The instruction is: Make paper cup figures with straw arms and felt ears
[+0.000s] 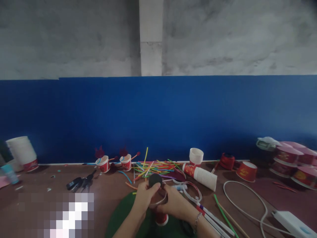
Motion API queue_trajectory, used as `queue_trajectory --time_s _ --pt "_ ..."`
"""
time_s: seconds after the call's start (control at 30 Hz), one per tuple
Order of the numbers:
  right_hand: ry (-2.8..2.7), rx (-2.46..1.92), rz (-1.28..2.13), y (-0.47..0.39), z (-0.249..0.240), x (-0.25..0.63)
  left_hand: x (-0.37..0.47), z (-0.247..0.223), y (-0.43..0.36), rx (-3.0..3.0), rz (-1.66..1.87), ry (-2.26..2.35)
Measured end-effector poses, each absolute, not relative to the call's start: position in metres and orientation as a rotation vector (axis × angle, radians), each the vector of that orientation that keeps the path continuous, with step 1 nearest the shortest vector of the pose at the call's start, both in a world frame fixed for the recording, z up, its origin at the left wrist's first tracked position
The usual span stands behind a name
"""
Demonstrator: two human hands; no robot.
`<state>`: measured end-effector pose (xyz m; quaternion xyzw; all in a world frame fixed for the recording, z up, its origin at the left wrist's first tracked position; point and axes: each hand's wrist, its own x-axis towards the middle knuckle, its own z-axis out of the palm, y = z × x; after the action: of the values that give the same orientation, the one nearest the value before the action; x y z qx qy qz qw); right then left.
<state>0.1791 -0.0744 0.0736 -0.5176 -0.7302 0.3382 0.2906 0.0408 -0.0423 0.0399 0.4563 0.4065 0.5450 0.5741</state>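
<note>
In the middle near the front, my left hand (144,197) and my right hand (176,202) close round a paper cup (158,202) with a pale rim. A black round piece (155,180) stands at its far side, by my left thumb and fingertips. Just below my hands shows the red and white end of a cup (161,218); whether it is part of the held one I cannot tell. Under both hands lies a dark green round mat (121,216). My fingers hide much of the cup.
Coloured pipe cleaners (153,168) lie heaped behind my hands. Two decorated paper cups (125,162) stand left of them. A tipped stack of paper cups (201,177) lies to the right, near a white cable (245,182). Scissors (85,182) rest at left. Red paper bowls (288,155) fill the far right.
</note>
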Motion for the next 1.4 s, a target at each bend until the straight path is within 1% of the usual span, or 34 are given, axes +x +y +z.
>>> queue_trajectory --time_s 0.13,0.3,0.47,0.53,0.6,0.63,0.7,0.77,0.87,0.97,1.1,1.23,1.4 --pt "-1.937 -1.409 0.825 -0.072 0.068 0.175 0.038 0.038 -0.044 1.065 1.361 1.068" --pt "-1.894 -1.400 0.849 -0.071 0.063 0.172 0.039 0.036 -0.045 1.036 1.449 1.148" --pt "-1.845 -1.421 0.875 -0.067 0.061 0.174 0.036 0.051 -0.046 1.140 1.388 1.086" --pt "-1.767 -1.450 0.847 -0.065 0.063 0.176 0.031 0.058 -0.047 1.214 1.541 1.108" --pt "-1.633 -1.435 0.800 -0.063 0.066 0.178 0.028 0.061 -0.049 1.225 1.764 1.223" --pt "-1.566 -1.404 0.793 -0.062 0.068 0.179 0.027 0.060 -0.050 1.226 1.814 1.281" --pt "-1.466 -1.340 0.803 -0.060 0.071 0.180 0.029 0.056 -0.051 1.260 1.741 1.322" --pt "-1.417 -1.320 0.801 -0.059 0.071 0.181 0.035 0.049 -0.051 1.294 1.582 1.241" --pt "-1.419 -1.308 0.775 -0.058 0.067 0.181 0.047 0.039 -0.051 1.266 1.369 0.922" --pt "-1.498 -1.237 0.861 -0.057 0.067 0.182 0.054 0.036 -0.052 1.187 1.232 0.667" --pt "-1.524 -1.175 1.023 -0.057 0.076 0.191 0.050 0.038 -0.051 1.170 1.241 0.698" --pt "-1.537 -1.267 1.161 -0.058 0.082 0.203 0.044 0.038 -0.054 1.258 1.073 0.611" --pt "-1.535 -1.232 1.184 -0.058 0.079 0.209 0.045 0.037 -0.062 1.279 0.957 0.587"
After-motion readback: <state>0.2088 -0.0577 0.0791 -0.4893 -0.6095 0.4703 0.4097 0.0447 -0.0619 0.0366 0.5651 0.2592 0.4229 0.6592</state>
